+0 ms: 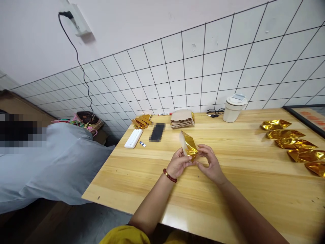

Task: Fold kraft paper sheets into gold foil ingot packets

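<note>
A partly folded sheet of gold foil paper, with a pale underside on its left edge, is held just above the wooden table. My left hand, with a dark red bead bracelet at its wrist, grips its lower end between thumb and fingers. At the paper's right end is my right hand, fingers curved and thumb apart from them; the fingertips are close to the foil, and I cannot tell whether they touch it. Several folded gold foil pieces lie in a staggered row on the right.
Along the back are gold foil strips, a red-and-white marker, a brown paper stack, glasses and a lidded cup. A white box and blurred phone sit left. A person in grey is beyond the left edge.
</note>
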Tool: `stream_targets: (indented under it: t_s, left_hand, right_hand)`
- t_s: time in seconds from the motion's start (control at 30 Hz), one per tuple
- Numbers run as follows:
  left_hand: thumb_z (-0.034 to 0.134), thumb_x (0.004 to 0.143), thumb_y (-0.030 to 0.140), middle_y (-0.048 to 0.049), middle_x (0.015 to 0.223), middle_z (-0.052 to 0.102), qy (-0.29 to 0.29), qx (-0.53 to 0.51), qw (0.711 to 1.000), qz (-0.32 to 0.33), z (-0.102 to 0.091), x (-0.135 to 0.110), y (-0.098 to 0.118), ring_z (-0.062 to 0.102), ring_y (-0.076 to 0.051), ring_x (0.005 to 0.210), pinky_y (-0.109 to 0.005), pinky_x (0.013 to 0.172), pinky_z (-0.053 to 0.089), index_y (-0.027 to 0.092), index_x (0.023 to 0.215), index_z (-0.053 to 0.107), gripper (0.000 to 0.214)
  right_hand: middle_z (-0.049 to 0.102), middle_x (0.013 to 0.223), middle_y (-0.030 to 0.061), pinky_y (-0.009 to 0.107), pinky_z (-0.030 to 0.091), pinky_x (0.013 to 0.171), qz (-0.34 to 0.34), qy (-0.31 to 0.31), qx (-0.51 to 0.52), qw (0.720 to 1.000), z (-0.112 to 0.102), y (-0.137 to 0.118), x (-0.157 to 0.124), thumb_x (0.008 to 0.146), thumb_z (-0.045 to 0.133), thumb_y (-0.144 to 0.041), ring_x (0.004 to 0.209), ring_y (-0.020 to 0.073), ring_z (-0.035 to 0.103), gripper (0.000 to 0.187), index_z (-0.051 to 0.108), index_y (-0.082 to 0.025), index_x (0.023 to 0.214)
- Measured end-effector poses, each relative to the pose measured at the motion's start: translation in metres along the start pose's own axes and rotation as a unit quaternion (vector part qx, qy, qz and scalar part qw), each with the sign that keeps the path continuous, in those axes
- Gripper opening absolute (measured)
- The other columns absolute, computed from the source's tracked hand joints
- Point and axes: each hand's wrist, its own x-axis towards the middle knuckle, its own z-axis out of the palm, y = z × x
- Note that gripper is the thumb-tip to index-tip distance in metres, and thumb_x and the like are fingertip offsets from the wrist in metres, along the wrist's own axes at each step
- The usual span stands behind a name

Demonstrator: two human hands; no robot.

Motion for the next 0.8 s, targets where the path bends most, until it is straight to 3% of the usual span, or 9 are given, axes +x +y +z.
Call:
stream_targets:
  t_s: [0.1,0.2,0.3,0.43,0.53,0.7,0.8]
  left_hand:
    - [0.088,0.056,0.018,-0.0078,0.100,0.070,-0.025,-0.013,1.000,-0.005,-0.001,-0.003,0.002,0.067,-0.023,0.097,-0.035,0.079,0.054,0.017,0.103,0.064,0.053]
    - [0.085,0.063,0.030,-0.0093,0.105,0.070,-0.032,-0.041,0.999,-0.006,0.000,-0.002,0.004,0.068,-0.023,0.096,-0.036,0.082,0.054,0.017,0.108,0.064,0.052]
    - [0.080,0.067,0.039,-0.0098,0.100,0.071,0.015,-0.072,0.997,-0.016,0.002,0.000,0.005,0.069,-0.022,0.088,-0.034,0.078,0.054,0.014,0.103,0.066,0.046]
    - [0.082,0.059,0.025,-0.0066,0.083,0.072,0.108,-0.059,0.992,-0.001,0.005,0.006,0.004,0.069,-0.020,0.077,-0.034,0.077,0.055,0.012,0.089,0.066,0.037]
    - [0.082,0.057,0.026,-0.0054,0.077,0.070,0.141,-0.044,0.988,0.033,0.005,0.008,0.002,0.067,-0.018,0.069,-0.031,0.069,0.054,0.012,0.084,0.065,0.035]
    - [0.076,0.067,0.046,-0.0071,0.081,0.070,0.108,-0.022,0.993,0.028,0.007,0.005,0.002,0.067,-0.017,0.069,-0.025,0.059,0.048,0.012,0.094,0.065,0.045]
    - [0.081,0.061,0.038,-0.0062,0.083,0.070,0.115,0.008,0.993,0.008,0.010,0.004,0.002,0.067,-0.017,0.068,-0.025,0.059,0.047,0.014,0.098,0.063,0.048]
  right_hand:
    - [0.046,0.133,0.0117,0.041,0.048,0.092,-0.014,-0.021,-0.031,0.999,-0.001,-0.003,0.000,0.078,0.064,-0.013,0.125,0.0285,0.047,0.049,0.054,-0.028,0.123]
    - [0.048,0.133,0.0120,0.041,0.050,0.089,-0.011,-0.016,-0.042,0.999,-0.001,-0.004,-0.001,0.077,0.063,-0.012,0.121,0.0282,0.050,0.050,0.055,-0.029,0.123]
    - [0.049,0.133,0.0110,0.040,0.051,0.088,-0.002,-0.018,-0.045,0.999,0.000,-0.005,-0.002,0.075,0.064,-0.012,0.114,0.0269,0.056,0.053,0.056,-0.029,0.124]
    - [0.049,0.135,0.0101,0.040,0.050,0.088,-0.024,-0.014,-0.068,0.997,0.000,-0.009,-0.002,0.076,0.063,-0.011,0.105,0.0255,0.059,0.058,0.055,-0.031,0.129]
    - [0.045,0.140,0.0103,0.044,0.048,0.094,-0.069,-0.014,-0.094,0.993,0.000,-0.010,-0.002,0.077,0.063,-0.010,0.106,0.0260,0.058,0.054,0.059,-0.031,0.126]
    - [0.040,0.145,0.0098,0.047,0.048,0.094,-0.138,-0.049,-0.181,0.972,0.002,-0.005,-0.004,0.083,0.057,-0.006,0.113,0.0256,0.055,0.036,0.066,-0.028,0.110]
    - [0.040,0.145,0.0097,0.047,0.048,0.094,-0.155,-0.051,-0.212,0.964,0.002,-0.003,-0.004,0.084,0.058,-0.007,0.115,0.0261,0.055,0.029,0.067,-0.027,0.104]
